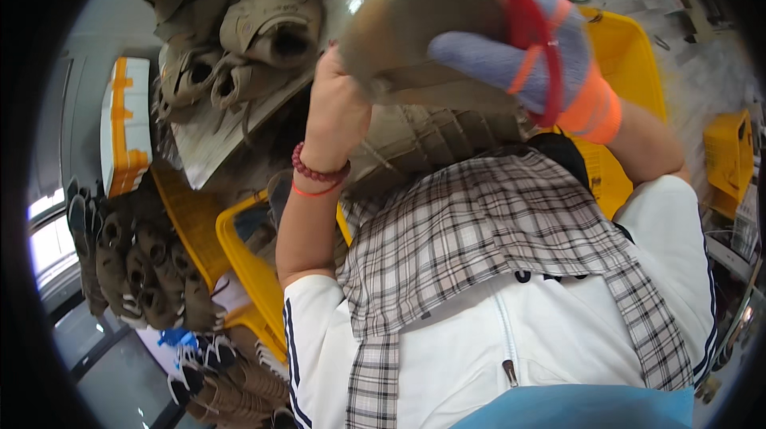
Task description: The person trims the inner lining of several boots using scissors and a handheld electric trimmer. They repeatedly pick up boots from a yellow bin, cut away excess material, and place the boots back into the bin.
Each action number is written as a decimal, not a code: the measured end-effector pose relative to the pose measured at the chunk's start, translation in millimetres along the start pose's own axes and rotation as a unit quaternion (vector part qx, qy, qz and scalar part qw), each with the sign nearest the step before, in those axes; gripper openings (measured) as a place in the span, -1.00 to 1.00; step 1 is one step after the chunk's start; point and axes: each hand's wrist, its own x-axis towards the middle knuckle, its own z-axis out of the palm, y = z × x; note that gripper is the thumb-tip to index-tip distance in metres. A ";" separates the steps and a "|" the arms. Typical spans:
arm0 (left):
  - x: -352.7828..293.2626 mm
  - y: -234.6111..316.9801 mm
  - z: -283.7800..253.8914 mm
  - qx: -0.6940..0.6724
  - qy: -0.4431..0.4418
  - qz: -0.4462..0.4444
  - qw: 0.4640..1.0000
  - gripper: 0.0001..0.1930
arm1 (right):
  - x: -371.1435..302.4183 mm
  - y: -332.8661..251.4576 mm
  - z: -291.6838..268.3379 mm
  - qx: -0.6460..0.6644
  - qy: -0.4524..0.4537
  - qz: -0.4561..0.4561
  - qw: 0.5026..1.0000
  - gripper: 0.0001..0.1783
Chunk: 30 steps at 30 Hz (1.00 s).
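A brown shoe, smeared by motion, is held up in front of me between both hands. My left hand, bare and wearing a dark red bead bracelet, is closed on the shoe's near left side. On the right, my right hand wears a grey-purple glove with orange bands, and its thumb lies along the shoe. Red-handled scissors sit in that gloved hand, one loop showing across it; their blades cannot be made out. Under the shoe, brown ribbed material lies above my plaid apron.
Several brown shoes are heaped on a table at the upper left. Yellow crates stand left, and another yellow crate right. More shoes hang or stack at the far left, beside a white box with orange tape.
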 end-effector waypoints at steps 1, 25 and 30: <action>10.6 4.2 4.6 -0.095 -0.017 -0.074 0.993 -0.59 | -4.7 -8.6 -14.3 0.006 0.034 0.060 0.998 -0.57; -78.9 -48.0 -65.0 0.154 0.186 -0.146 0.959 -0.77 | -112.5 222.4 15.4 0.241 0.075 0.199 0.947 -0.52; -50.0 -7.2 -155.7 0.586 0.420 0.232 0.653 -0.91 | -135.7 247.4 -28.5 -0.048 -0.028 0.095 0.994 -0.67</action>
